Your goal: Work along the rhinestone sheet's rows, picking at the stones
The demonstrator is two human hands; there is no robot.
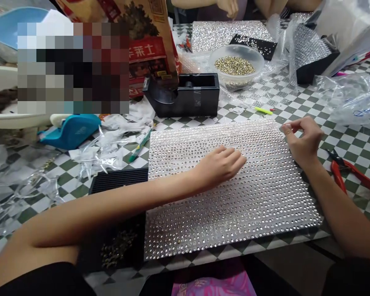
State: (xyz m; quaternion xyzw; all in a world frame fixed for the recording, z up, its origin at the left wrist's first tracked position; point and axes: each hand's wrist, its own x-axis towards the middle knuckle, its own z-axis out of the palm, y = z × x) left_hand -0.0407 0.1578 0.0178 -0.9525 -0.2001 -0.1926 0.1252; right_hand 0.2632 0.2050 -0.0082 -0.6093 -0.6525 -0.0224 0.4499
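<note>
A large sheet studded with rows of clear rhinestones (pixel 234 205) lies before me on the green-and-white checked table (pixel 351 144). My left hand (pixel 222 164) rests on the sheet's middle, fingers curled and pressed down on the stones. My right hand (pixel 302 139) hovers at the sheet's upper right corner, thumb and forefinger pinched together; what they hold is too small to make out. A black grooved tray (pixel 119 181) with small gold beads lies under my left forearm.
A black tape dispenser (pixel 185 94), a clear bowl of gold beads (pixel 236 65), a teal dispenser (pixel 70 129), a green pen (pixel 140 146), red-handled cutters (pixel 351 172) and crumpled plastic film (pixel 354 98) surround the sheet. Another person's hand (pixel 230 6) works at the far side.
</note>
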